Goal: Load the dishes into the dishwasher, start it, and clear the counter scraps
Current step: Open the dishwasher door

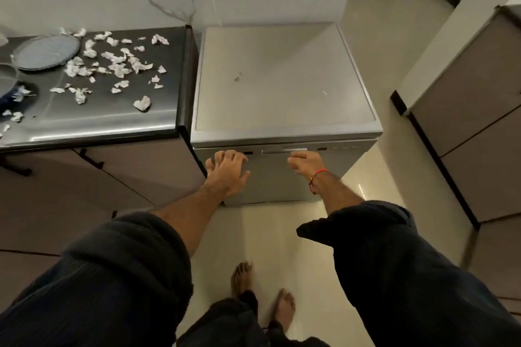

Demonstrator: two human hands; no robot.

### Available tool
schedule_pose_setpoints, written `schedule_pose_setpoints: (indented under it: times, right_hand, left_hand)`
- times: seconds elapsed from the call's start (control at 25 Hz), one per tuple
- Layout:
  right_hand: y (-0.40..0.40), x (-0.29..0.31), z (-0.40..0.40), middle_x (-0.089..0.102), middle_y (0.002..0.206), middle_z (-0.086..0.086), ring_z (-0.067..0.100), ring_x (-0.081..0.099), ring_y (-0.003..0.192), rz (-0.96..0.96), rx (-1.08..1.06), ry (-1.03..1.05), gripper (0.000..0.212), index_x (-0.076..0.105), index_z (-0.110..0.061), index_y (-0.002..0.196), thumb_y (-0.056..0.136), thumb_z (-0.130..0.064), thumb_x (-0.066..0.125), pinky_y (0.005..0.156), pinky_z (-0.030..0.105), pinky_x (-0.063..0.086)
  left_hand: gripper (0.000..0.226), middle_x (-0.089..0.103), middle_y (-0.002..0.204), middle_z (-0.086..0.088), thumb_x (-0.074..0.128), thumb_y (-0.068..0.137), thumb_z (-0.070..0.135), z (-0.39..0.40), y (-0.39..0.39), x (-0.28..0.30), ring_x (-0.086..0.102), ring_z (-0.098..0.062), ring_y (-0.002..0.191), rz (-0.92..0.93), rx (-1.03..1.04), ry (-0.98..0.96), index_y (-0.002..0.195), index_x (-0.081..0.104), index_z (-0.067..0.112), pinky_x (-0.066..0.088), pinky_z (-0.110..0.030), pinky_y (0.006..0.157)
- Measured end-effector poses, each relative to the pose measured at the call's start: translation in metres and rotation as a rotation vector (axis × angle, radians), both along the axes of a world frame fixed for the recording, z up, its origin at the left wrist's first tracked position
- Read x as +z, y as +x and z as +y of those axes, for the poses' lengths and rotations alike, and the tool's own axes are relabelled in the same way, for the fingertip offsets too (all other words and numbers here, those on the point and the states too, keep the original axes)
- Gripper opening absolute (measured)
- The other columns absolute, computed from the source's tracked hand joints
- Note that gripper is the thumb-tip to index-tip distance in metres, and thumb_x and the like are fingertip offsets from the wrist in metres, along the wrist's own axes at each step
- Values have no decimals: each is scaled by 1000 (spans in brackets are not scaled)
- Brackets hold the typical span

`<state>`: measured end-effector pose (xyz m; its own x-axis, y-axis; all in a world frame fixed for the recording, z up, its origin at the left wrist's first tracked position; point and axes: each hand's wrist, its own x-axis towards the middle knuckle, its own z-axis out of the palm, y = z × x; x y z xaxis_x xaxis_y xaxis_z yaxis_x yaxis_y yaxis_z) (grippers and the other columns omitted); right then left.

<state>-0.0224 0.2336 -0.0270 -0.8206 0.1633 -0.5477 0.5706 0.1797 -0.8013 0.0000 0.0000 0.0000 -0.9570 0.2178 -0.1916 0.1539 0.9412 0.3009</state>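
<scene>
Both hands, left hand (227,171) and right hand (306,162), against dishwasher (284,79) door.

A dim, warm-toned indoor view with soft, muddy detail throughout. The brightest patch is a glare streak on the pale floor (361,189) to the right of the dishwasher (284,76), whose flat top catches a broad, even sheen. The dark counter (112,118) shows a bright reflected band along its front edge. Both hands are slightly motion-blurred. Wide-angle distortion bends the cabinets at the edges, and the dark sleeves (118,284) lose all detail in shadow.
</scene>
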Motion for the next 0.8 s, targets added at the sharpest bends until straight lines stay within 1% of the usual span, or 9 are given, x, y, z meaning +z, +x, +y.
schedule_pose_setpoints:
  times: [0.08,0.16,0.24,0.32,0.44,0.52,0.64,0.72,0.8]
  right_hand:
    - [-14,0,-14,65,122,17,26,64,112,-33,-118,-217,40,59,1,129,91,-11,67,98,35,52]
    - [-24,-2,-28,53,140,20,31,50,132,-83,-276,-471,50,48,2,138,94,-15,65,111,41,42]
    - [-37,-11,-39,42,150,18,32,37,142,-122,-420,-632,57,43,-2,143,95,-24,64,117,47,33]
    - [-49,-21,-48,46,147,14,30,36,143,-121,-529,-738,52,48,-4,139,96,-30,62,118,51,28]
    - [-59,-26,-59,57,124,14,32,45,135,-73,-707,-907,26,58,-5,112,98,-27,59,114,57,33]
    - [-63,-29,-62,56,120,15,33,46,132,-55,-779,-924,27,58,-3,110,97,-26,61,106,63,40]
    - [-62,-32,-62,56,121,16,30,49,126,-84,-754,-848,44,55,-3,127,94,-31,64,94,67,48]
    - [-60,-30,-60,52,130,16,31,51,121,-132,-725,-770,61,51,-7,133,87,-41,70,84,64,54]
    - [-51,-31,-62,51,127,14,35,53,115,-226,-717,-667,72,51,-10,132,78,-50,76,78,60,58]
  left_hand:
    - [45,39,144,2,54,97,42,0,-12,-9,24,-24,137,-21,-67,-34,139,46,29,21,-46,111]
    - [46,37,147,2,55,96,39,-2,-19,-23,22,-24,138,-67,-64,-18,140,46,29,20,-47,111]
    - [45,37,149,2,55,96,36,-4,-24,-36,21,-25,140,-115,-60,9,139,47,28,19,-48,112]
    - [42,38,150,2,54,97,33,-10,-25,-45,22,-25,140,-150,-103,20,138,49,28,19,-50,111]
    - [37,41,150,3,52,99,36,-15,-21,-57,24,-23,140,-164,-167,42,136,51,30,20,-50,111]
    - [35,43,149,4,51,100,36,-22,-19,-59,26,-22,139,-167,-161,55,135,52,31,21,-50,111]
    - [34,45,148,4,51,99,33,-37,-11,-63,28,-22,137,-179,-135,48,133,54,31,23,-48,108]
    - [32,48,146,5,51,99,30,-48,-3,-62,30,-21,135,-175,-112,44,131,56,30,25,-45,105]
    - [32,50,144,6,49,99,28,-58,5,-63,31,-20,133,-177,-78,51,130,56,31,25,-44,104]
